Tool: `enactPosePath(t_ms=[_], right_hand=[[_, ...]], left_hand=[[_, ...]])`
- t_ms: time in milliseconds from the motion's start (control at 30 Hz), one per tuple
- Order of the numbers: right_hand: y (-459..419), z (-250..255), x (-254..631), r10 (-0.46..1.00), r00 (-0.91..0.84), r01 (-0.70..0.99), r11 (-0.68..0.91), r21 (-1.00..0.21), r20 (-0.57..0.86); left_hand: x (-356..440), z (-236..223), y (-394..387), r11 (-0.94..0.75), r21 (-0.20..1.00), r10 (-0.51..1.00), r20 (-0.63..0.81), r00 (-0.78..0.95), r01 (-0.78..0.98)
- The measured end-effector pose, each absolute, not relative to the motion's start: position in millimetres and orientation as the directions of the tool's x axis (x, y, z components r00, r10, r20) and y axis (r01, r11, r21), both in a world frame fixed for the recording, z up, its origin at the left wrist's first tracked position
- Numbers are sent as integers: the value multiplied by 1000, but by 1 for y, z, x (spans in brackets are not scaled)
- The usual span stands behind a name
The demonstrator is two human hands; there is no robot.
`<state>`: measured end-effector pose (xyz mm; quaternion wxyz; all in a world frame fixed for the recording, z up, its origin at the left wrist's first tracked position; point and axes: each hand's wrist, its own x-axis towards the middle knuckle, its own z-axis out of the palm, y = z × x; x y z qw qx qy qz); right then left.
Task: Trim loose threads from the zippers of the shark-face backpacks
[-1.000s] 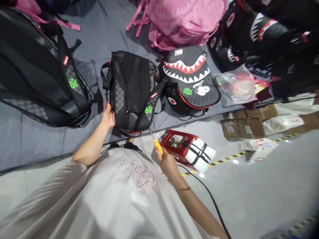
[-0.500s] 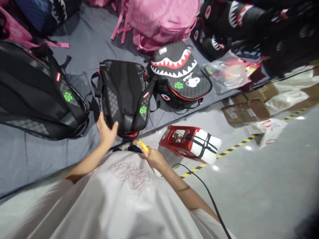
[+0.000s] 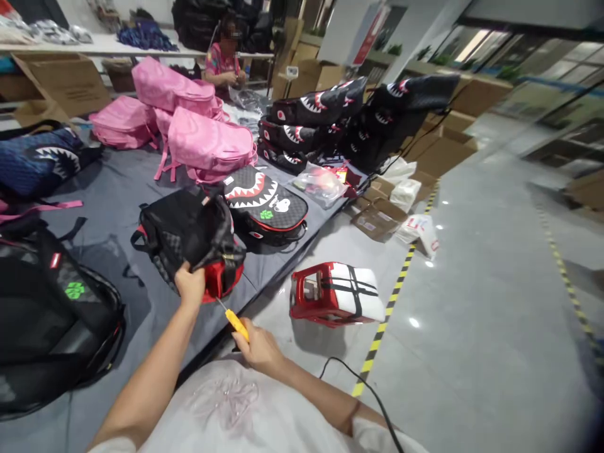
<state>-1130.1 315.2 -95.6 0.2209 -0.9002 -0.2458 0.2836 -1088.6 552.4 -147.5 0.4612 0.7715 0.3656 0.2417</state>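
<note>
A black and grey checkered backpack [image 3: 165, 236] is tilted up on the grey-covered table, its red lining [image 3: 214, 278] showing at the near end. My left hand [image 3: 191, 288] is closed on the bag's near edge beside the lining; its fingertips are partly hidden. In my right hand [image 3: 262, 347] is a yellow-handled tool [image 3: 236, 324] with a thin metal shaft. That shaft points at the red part; whether it touches is unclear. Directly behind lies another checkered backpack [image 3: 292, 207] with a shark mouth and a white cartoon dog.
A larger black backpack [image 3: 38, 321] lies at left. Pink backpacks [image 3: 212, 141] and black shark-mouth bags [image 3: 306, 110] are stacked farther back. A red stool [image 3: 314, 292] with a white strapped pad stands on the floor. One person [image 3: 224, 66] sits beyond the table. A black cable [image 3: 372, 390] runs near my right arm.
The view has lifted to show more of the room. The backpack, lying flat before, is now tilted and gripped by my left hand at its near end. The tool still points at that end.
</note>
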Motion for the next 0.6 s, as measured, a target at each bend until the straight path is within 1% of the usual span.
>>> enactPosePath(t_ms=[67,133,233,267,333,367,400,433,467,500,533,567,600], right_hand=[[305,-98,-1133,614,697,349,-741,-574,-369],[289,-103,-1133,663,682,389,-686,-615,-308],[257,-115,-1126,698,683,433,-626,-649,-217],[247,-120,-1123,685,694,426,-639,-641,-222],[229,-129,-1116,601,738,348,-730,-588,-308],[223,-133,-1112,547,755,297,-778,-554,-363],[219,-136,-1110,497,764,250,-817,-520,-412],[215,-138,-1107,459,765,216,-843,-492,-451],[213,-139,-1106,439,761,197,-858,-475,-478],[211,-139,-1105,434,755,195,-864,-464,-492],[209,-139,-1104,432,752,196,-868,-456,-498],[207,-137,-1104,419,758,187,-874,-449,-499],[206,-135,-1105,403,769,169,-877,-450,-496]], left_hand=[[-1088,-140,552,-217,936,813,15,582,279],[-1099,-139,537,-153,964,790,-14,613,219],[-1139,-144,496,-128,976,647,-52,761,176],[-1155,-146,482,-141,975,578,-61,814,173],[-1181,-146,461,-170,970,460,-79,885,176],[-1189,-144,457,-202,963,419,-77,905,175],[-1192,-142,458,-276,945,394,-58,917,178],[-1191,-141,463,-396,898,372,-32,928,190],[-1185,-141,471,-536,819,349,-6,937,205],[-1176,-143,480,-667,712,321,10,947,219],[-1165,-146,490,-759,608,298,9,954,232],[-1153,-151,498,-808,536,288,-2,958,244],[-1142,-155,505,-818,513,292,-18,956,260]])
